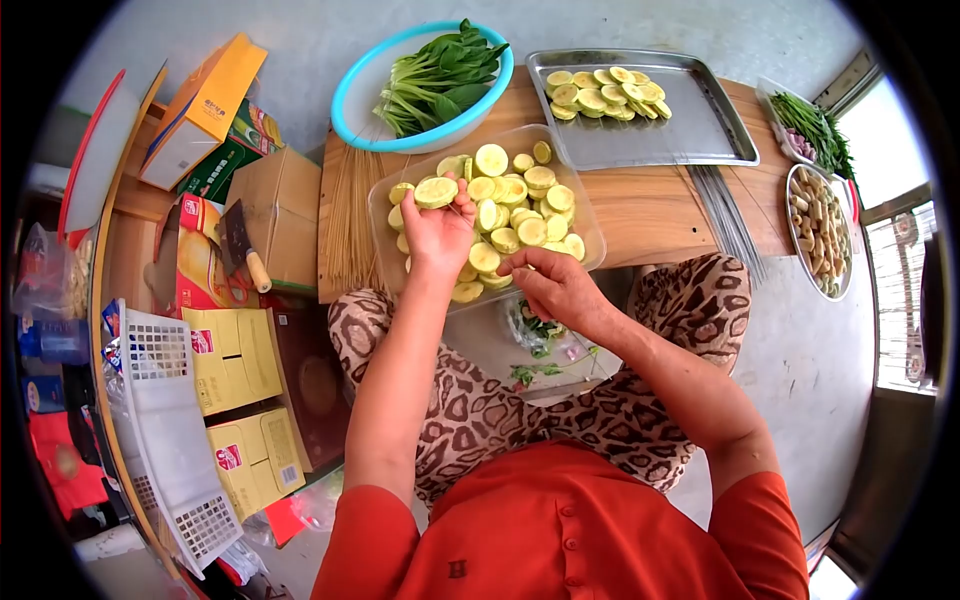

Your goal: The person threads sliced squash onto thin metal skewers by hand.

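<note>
My left hand point(440, 237) is closed, palm up, over the left side of a clear plastic tub, with round zucchini slices point(436, 192) held at its fingertips. The clear tub point(592, 215) is heaped with more pale yellow, green-rimmed slices point(505, 190). At the tub's near edge is my right hand point(560, 288), its fingers curled together close to the slices there. Whatever those fingers hold, if anything, is hidden. Behind the tub, a metal tray point(700, 120) carries a cluster of overlapping slices point(608, 93) on its left half.
Bamboo skewers point(350, 220) lie left of the tub; metal skewers point(727, 222) lie right. A blue-rimmed basin point(350, 125) holds leafy greens. Trays of green stalks point(812, 125) and rolled pieces point(820, 230) stand right. A cleaver point(238, 235) rests by cartons at left.
</note>
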The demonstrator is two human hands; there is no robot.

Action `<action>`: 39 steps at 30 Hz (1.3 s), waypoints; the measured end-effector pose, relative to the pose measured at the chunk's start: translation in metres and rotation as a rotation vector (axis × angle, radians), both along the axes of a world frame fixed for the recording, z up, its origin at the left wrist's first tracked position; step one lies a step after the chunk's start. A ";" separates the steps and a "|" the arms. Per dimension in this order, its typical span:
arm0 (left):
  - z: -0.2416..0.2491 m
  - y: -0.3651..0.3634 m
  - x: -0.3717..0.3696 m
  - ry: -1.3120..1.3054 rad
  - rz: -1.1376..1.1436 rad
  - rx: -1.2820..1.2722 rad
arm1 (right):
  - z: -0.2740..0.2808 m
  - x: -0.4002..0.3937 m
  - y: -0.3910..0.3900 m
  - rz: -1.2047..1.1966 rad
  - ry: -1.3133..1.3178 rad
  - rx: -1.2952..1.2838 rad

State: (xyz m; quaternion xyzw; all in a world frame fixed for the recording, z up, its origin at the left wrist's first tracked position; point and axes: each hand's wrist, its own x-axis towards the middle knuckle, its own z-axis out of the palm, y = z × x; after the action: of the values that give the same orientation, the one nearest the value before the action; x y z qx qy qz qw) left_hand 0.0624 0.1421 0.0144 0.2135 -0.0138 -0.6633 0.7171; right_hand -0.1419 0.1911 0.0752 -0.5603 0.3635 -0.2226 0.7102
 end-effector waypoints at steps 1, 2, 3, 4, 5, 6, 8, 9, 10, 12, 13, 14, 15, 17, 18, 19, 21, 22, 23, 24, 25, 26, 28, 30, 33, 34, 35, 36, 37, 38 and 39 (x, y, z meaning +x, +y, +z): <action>0.000 -0.001 0.001 0.001 0.006 0.002 | 0.000 0.001 0.000 -0.009 -0.005 0.008; 0.001 -0.001 0.002 -0.008 0.015 -0.001 | 0.000 0.001 0.000 -0.003 -0.004 0.010; 0.001 -0.001 0.002 -0.017 0.022 -0.004 | 0.001 0.002 0.000 -0.003 0.004 0.007; 0.002 -0.001 0.002 -0.012 0.023 -0.004 | 0.001 0.002 0.000 -0.004 0.011 0.003; 0.003 -0.001 0.002 -0.011 0.026 -0.004 | 0.002 0.002 0.000 -0.001 0.012 0.004; 0.002 0.000 0.001 -0.016 0.032 0.000 | 0.002 0.003 0.000 -0.001 0.010 0.000; 0.002 0.000 0.001 -0.020 0.039 0.004 | 0.002 0.003 0.001 0.001 0.008 -0.002; 0.002 0.000 0.001 -0.016 0.040 0.000 | 0.001 0.003 0.001 0.003 0.006 -0.004; 0.002 0.000 0.002 -0.013 0.041 -0.004 | 0.000 0.004 0.000 0.005 0.003 -0.007; 0.002 0.001 0.002 -0.014 0.047 -0.010 | 0.001 0.004 0.000 0.006 0.003 -0.011; 0.002 0.001 0.002 -0.016 0.051 -0.015 | 0.002 0.004 0.000 0.006 0.002 -0.016; 0.002 0.001 0.002 -0.017 0.052 -0.015 | 0.002 0.005 0.001 0.006 0.002 -0.016; 0.002 0.001 0.003 -0.013 0.052 -0.019 | 0.001 0.005 0.001 0.002 0.002 -0.010; 0.002 0.001 0.003 -0.006 0.055 -0.026 | 0.002 0.006 0.001 0.002 0.006 -0.009; 0.002 0.001 0.003 -0.015 0.053 -0.037 | 0.003 0.006 0.001 0.007 0.011 -0.015; 0.002 0.002 0.004 -0.025 0.052 -0.046 | 0.003 0.006 0.002 0.013 0.016 -0.019; 0.002 0.002 0.004 -0.047 0.047 -0.052 | 0.004 0.006 0.003 0.009 0.007 0.001; 0.002 0.001 0.004 -0.071 0.041 -0.059 | 0.004 0.006 0.003 0.004 -0.005 0.020; 0.002 0.001 0.004 -0.071 0.044 -0.060 | 0.004 0.007 0.003 0.007 -0.005 0.019; 0.002 0.001 0.004 -0.070 0.042 -0.062 | 0.003 0.007 0.003 0.006 -0.011 0.025; 0.003 0.001 0.003 -0.069 0.039 -0.064 | 0.003 0.007 0.003 0.005 -0.017 0.031; 0.002 0.001 0.001 -0.068 0.040 -0.064 | 0.003 0.008 0.003 0.007 -0.016 0.031; 0.004 0.002 -0.004 -0.109 0.020 -0.036 | 0.003 0.009 0.002 -0.001 -0.026 0.055; 0.005 0.003 -0.007 -0.100 -0.001 -0.052 | 0.001 0.012 0.002 -0.006 -0.021 0.049; 0.007 0.005 -0.010 -0.089 -0.022 -0.075 | 0.001 0.014 0.001 -0.011 -0.018 0.055; 0.008 0.006 -0.010 -0.097 -0.029 -0.083 | 0.002 0.015 0.001 -0.014 -0.023 0.068; 0.010 0.006 -0.011 -0.104 -0.036 -0.091 | 0.000 0.016 0.001 -0.012 -0.022 0.069; 0.011 0.008 -0.014 -0.103 -0.034 -0.091 | -0.002 0.017 0.000 -0.022 -0.049 0.072; 0.013 0.009 -0.018 -0.110 -0.036 -0.061 | -0.004 0.018 0.000 -0.032 -0.076 0.076; 0.014 0.010 -0.021 -0.117 -0.038 -0.031 | -0.005 0.019 -0.001 -0.031 -0.074 0.077; 0.014 0.011 -0.022 -0.115 -0.038 -0.030 | -0.006 0.020 -0.002 -0.049 -0.089 0.095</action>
State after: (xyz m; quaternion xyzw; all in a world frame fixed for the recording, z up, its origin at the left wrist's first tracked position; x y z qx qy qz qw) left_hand 0.0408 0.1527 0.0282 0.2400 -0.0690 -0.6630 0.7057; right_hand -0.1215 0.1890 0.0695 -0.5065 0.3553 -0.2469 0.7458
